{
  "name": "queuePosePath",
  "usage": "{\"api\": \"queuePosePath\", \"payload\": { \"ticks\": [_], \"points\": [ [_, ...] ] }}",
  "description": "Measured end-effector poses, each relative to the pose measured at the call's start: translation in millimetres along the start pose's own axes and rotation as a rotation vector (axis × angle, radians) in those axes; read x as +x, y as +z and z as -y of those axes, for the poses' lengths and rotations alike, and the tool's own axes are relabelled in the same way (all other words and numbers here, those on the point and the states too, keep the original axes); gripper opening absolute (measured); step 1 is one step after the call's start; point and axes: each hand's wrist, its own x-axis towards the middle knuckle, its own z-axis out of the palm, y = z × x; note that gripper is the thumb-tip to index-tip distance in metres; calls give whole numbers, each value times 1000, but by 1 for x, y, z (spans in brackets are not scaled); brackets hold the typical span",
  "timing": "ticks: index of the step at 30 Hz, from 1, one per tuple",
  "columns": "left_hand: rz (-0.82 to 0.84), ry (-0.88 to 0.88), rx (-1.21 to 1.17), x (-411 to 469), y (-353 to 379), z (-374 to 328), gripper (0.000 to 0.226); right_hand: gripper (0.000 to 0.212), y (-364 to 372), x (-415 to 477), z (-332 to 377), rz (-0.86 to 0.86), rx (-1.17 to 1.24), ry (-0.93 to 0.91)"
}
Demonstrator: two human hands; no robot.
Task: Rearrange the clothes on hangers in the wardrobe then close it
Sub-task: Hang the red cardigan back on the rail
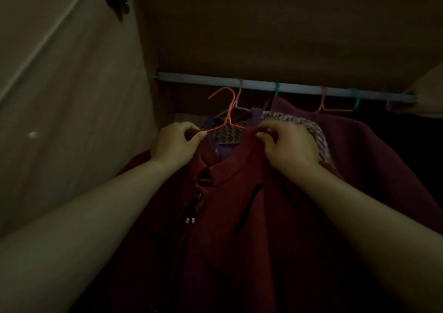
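Observation:
A dark red zip jacket (239, 217) hangs on an orange wire hanger (229, 111) in front of me, its hook below the pale rail (263, 85) and off it. My left hand (175, 142) pinches the jacket's collar at the hanger's left shoulder. My right hand (287, 145) pinches the collar on the right side. Behind the jacket hang a purple garment (255, 112) and a knitted grey-pink one (309, 127) on hangers on the rail.
The wardrobe's left wall (84, 121) stands close on the left, its top panel (263, 25) overhead. More hanger hooks, teal (276, 90) and orange (322, 97), sit on the rail to the right, with a maroon garment (383, 157) and dark clothes beyond.

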Motion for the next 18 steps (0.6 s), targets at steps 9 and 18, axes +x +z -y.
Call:
{"api": "queuePosePath", "payload": {
  "ticks": [9,18],
  "points": [
    [15,-45,-131,85,41,46,47,17,43,130,16,-36,-168,50],
    [-39,-62,-385,56,72,66,46,15,98,134,29,-9,-168,55]
  ]
}}
